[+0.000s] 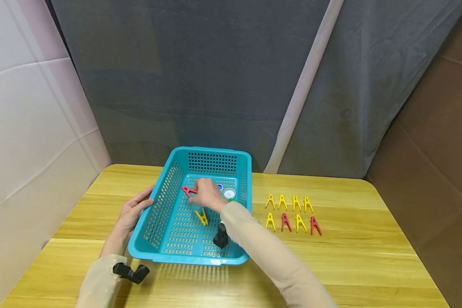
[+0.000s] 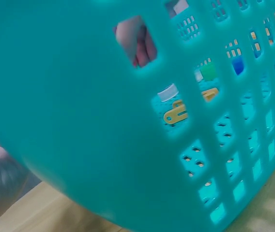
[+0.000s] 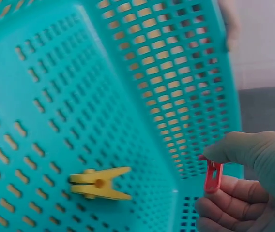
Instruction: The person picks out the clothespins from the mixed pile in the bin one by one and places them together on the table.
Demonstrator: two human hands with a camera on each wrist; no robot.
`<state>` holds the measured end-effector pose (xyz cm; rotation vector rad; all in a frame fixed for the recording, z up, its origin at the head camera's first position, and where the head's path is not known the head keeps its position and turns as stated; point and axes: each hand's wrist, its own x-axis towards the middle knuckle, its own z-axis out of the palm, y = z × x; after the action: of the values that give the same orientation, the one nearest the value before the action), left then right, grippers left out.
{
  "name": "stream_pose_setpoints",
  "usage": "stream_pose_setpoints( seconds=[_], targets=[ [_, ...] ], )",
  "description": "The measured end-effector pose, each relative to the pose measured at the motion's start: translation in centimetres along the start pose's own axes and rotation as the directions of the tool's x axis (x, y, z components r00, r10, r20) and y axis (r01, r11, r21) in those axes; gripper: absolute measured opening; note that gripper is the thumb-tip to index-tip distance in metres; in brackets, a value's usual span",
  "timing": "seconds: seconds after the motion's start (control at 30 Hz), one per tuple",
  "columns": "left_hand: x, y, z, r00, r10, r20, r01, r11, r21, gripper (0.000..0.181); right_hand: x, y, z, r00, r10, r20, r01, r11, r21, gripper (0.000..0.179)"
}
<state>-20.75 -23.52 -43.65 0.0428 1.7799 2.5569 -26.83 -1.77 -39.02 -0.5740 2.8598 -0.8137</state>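
My right hand reaches into a blue plastic basket and pinches a red clothespin between thumb and fingers. In the right wrist view the red clothespin stands out from the fingertips, above the basket floor. A yellow clothespin lies on that floor, nearer the front. My left hand holds the basket's left rim, fingers over the edge. The left wrist view shows mostly the basket's perforated wall. Bottle caps lie under and beside my right hand: a white one, a blue one and a green one.
On the wooden table, right of the basket, several clothespins stand in two rows. The back row is yellow; the front row mixes yellow and red. A grey curtain hangs behind the table, with a white wall at left.
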Motion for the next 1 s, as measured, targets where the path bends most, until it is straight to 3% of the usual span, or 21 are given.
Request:
stream_pose_setpoints(
  seconds=[0.4, 0.7, 1.0],
  targets=[
    [0.0, -0.1, -0.4, 1.0, -0.005, 0.001, 0.005, 0.999, 0.033, 0.034, -1.1, 0.0, -3.3, 0.997, 0.024, -0.076, -0.014, 0.991, 0.131, 0.022],
    [0.0, -0.3, -0.3, 1.0, -0.006, -0.003, 0.006, 1.0, 0.023, 0.035, -2.4, 0.9, -5.0, 0.991, 0.052, -0.123, -0.032, 0.987, 0.156, 0.027],
    [0.1, -0.4, -0.3, 1.0, 0.0, 0.001, 0.0, 0.999, 0.033, 0.033, -4.2, 2.4, -7.1, 0.983, 0.0, -0.185, 0.034, 0.983, 0.178, 0.023]
  ],
)
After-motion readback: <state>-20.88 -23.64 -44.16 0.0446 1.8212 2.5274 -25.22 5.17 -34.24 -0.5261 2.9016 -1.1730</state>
